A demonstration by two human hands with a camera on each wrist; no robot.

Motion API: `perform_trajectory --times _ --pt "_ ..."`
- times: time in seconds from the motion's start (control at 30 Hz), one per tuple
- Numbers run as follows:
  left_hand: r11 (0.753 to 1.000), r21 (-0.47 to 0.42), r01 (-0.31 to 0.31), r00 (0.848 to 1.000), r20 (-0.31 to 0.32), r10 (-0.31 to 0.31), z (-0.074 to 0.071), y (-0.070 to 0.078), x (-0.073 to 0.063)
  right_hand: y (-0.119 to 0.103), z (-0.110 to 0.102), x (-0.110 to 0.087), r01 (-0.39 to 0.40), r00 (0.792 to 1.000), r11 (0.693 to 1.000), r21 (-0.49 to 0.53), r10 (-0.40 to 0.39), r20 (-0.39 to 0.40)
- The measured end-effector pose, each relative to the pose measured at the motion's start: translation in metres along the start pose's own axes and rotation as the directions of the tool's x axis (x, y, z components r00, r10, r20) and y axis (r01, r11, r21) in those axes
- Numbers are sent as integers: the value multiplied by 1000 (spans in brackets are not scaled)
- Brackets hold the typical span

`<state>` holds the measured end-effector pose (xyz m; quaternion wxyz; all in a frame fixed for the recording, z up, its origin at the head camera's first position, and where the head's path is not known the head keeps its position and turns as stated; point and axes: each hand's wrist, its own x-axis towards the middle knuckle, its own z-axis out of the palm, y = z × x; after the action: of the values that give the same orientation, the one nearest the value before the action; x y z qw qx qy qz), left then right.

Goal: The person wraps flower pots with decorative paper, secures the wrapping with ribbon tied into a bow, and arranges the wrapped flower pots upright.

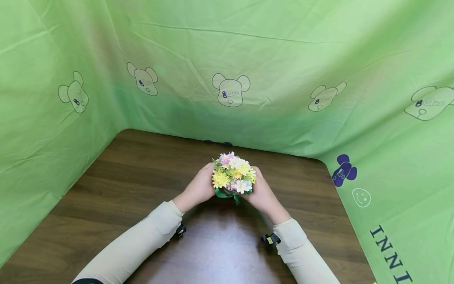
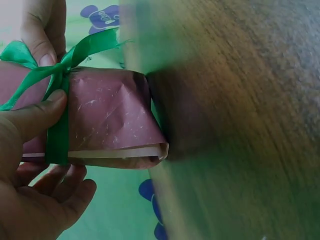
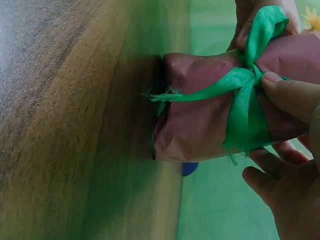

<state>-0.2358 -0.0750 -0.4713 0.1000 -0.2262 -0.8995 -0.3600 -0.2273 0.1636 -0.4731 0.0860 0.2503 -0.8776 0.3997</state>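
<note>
A bouquet [image 1: 234, 173] of yellow, white and pink flowers stands upright between both hands, close over the table. Mauve wrapping paper [image 2: 110, 110] covers its lower part, and a green ribbon [image 3: 247, 110] is tied round it in a bow with frayed ends. From the left side my left hand [image 1: 203, 185] grips the wrapped stems, its thumb on the ribbon and its fingers behind. On the opposite side my right hand [image 1: 261, 193] holds them too, thumb pressed beside the knot. The flower heads hide most of the fingers in the head view.
The dark wooden table [image 1: 142, 173] extends around the bouquet on all sides. A green cloth [image 1: 184, 51] printed with bear heads hangs along the back and both sides. Black straps with small devices [image 1: 270, 239] sit at the wrists.
</note>
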Motion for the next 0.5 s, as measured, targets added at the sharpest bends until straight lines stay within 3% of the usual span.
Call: perform_trajectory --times 0.2,0.5 --pt "1000 18 -10 1000 3 9 0 1 2 1 0 0 -45 999 999 15 45 9" --pt "1000 25 13 997 74 -14 1 -1 2 7 4 -4 -57 998 998 -21 57 21"
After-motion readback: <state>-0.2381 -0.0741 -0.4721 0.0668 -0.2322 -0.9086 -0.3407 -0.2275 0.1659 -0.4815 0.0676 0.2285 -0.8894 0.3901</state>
